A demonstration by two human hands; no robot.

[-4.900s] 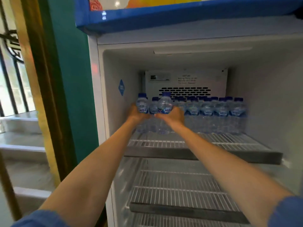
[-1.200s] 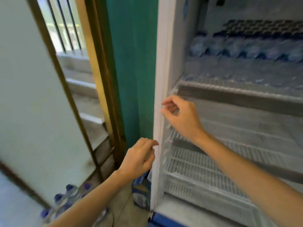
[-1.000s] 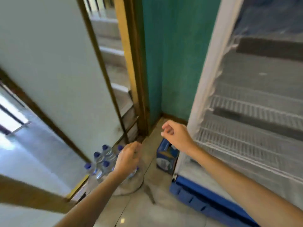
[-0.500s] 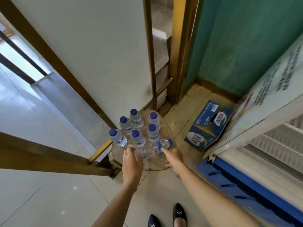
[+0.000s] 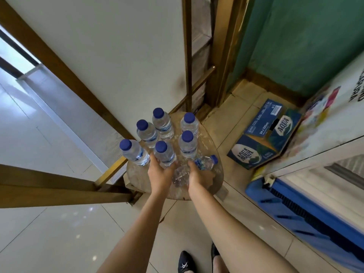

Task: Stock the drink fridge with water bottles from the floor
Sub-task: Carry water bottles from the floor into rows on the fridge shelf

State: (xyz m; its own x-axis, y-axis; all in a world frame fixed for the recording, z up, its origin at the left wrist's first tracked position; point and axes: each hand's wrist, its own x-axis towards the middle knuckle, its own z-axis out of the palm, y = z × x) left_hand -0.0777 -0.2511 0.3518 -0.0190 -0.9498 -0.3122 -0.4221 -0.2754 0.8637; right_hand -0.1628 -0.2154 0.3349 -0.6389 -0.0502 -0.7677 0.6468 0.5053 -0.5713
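Several blue-capped water bottles point(image 5: 186, 143) stand upright on a sheet of clear plastic wrap point(image 5: 214, 182) on the tiled floor. My left hand point(image 5: 160, 174) grips the base of the nearest upright bottle point(image 5: 164, 154), thumb on its left and fingers on its right. One more bottle point(image 5: 204, 163) lies on its side, cap pointing right, and my right hand point(image 5: 197, 175) curls over its middle. The drink fridge point(image 5: 295, 209) stands at the right, with its blue base and a strip of wire shelf showing.
A blue Aqua cardboard box point(image 5: 264, 134) sits on the floor between the bottles and the fridge's printed side point(image 5: 325, 125). A gold-framed glass partition point(image 5: 188, 56) and wooden beams point(image 5: 59, 190) close in the left and back. My black shoes point(image 5: 185, 263) are below.
I turned from the fridge shelf down to the floor. Both hands came down onto the bottle group: the left closed on an upright bottle, the right on the lying one.
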